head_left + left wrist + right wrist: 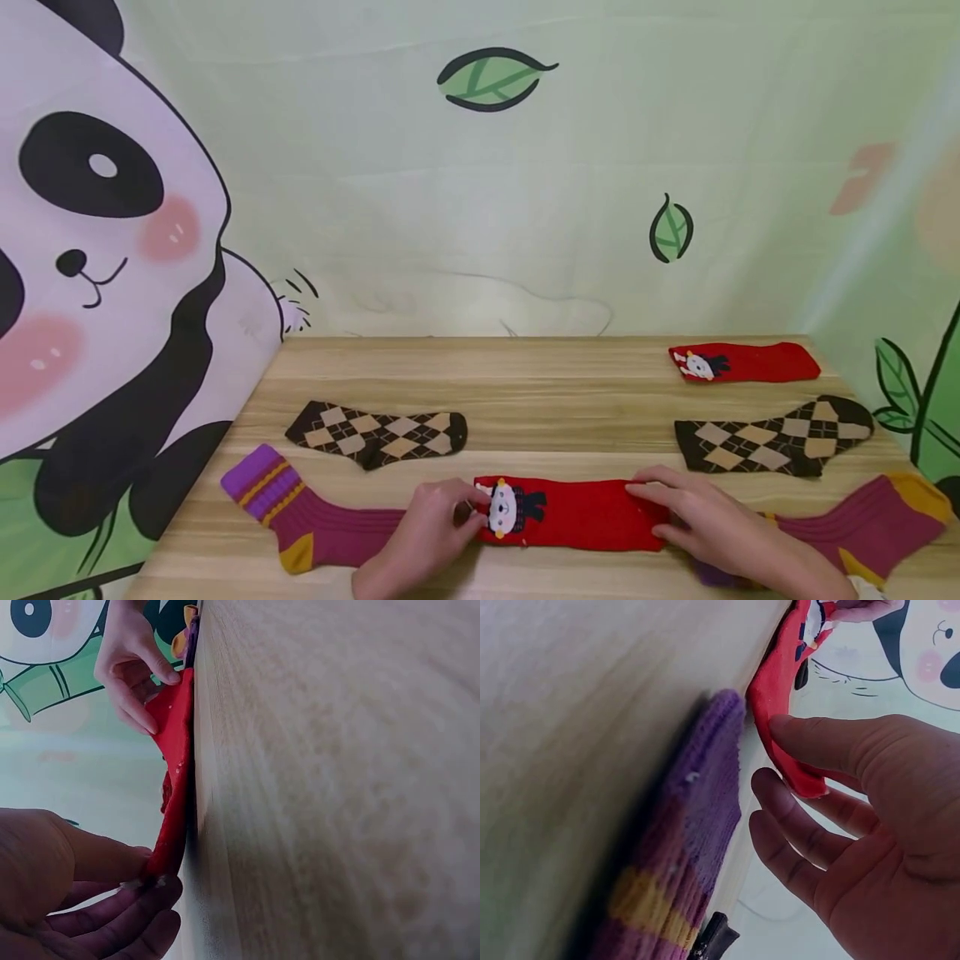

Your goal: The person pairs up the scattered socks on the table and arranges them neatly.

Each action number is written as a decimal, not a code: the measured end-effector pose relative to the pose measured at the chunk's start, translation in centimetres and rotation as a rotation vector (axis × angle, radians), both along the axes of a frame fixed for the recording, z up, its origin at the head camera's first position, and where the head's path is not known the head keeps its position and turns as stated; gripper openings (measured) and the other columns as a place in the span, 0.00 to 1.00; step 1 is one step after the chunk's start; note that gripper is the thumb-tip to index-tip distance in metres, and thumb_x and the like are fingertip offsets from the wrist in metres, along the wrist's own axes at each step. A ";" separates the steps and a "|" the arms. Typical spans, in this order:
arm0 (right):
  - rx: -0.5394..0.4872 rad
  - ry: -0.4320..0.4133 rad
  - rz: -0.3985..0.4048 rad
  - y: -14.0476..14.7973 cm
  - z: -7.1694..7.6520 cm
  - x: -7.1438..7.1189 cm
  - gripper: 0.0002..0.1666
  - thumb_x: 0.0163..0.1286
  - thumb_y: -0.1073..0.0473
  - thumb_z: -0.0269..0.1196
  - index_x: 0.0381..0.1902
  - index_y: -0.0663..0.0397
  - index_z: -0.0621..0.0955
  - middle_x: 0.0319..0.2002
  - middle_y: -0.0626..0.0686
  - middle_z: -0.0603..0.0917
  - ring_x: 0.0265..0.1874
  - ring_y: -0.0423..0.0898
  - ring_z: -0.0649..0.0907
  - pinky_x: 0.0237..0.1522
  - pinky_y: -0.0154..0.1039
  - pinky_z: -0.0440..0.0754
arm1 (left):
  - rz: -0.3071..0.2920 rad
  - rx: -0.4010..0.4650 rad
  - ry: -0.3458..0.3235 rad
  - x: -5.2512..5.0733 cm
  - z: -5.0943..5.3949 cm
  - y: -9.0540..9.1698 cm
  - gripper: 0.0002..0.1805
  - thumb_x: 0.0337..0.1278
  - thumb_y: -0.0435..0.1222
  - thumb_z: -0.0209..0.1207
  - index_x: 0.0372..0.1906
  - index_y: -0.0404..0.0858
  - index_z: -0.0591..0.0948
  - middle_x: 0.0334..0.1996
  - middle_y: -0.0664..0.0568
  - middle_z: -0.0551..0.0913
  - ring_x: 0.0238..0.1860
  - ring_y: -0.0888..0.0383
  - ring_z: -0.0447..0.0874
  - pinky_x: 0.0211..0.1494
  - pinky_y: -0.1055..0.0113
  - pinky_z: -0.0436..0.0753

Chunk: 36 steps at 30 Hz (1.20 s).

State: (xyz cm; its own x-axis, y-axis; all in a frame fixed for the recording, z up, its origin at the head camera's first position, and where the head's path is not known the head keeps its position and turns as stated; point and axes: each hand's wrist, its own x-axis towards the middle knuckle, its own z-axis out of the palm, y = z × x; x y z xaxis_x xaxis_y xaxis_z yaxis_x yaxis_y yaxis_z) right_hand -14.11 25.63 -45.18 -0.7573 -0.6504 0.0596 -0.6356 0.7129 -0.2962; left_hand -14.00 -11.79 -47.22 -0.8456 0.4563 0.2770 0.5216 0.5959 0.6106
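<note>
A red sock [585,517] with a white animal figure at its left end lies flat along the front of the wooden table, between both hands. My left hand [429,527] pinches the figure end with thumb and fingers; in the left wrist view the sock's edge [166,855] is lifted slightly there. At the other end my right hand [708,521] pinches the corner, thumb on one face and fingers behind, as the right wrist view shows. Beneath the left forearm lies a purple sock [345,525] with yellow bands. Another purple sock [847,525] is partly hidden under the right forearm.
A second red sock [765,363] lies at the back right of the wooden table [525,375]. One argyle sock [382,435] rests at the left, another argyle sock [772,437] at the right. A panda-printed cloth [360,167] hangs behind the table.
</note>
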 end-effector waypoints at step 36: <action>0.128 -0.037 -0.010 0.1 -0.5 -0.6 0.25 0.64 0.50 0.74 0.57 0.53 0.86 0.55 0.49 0.82 0.49 0.48 0.81 0.48 0.50 0.84 | -0.004 -0.179 -0.036 -0.3 -0.1 0.0 0.08 0.56 0.30 0.72 0.41 0.35 0.90 0.35 0.52 0.88 0.36 0.66 0.82 0.40 0.72 0.83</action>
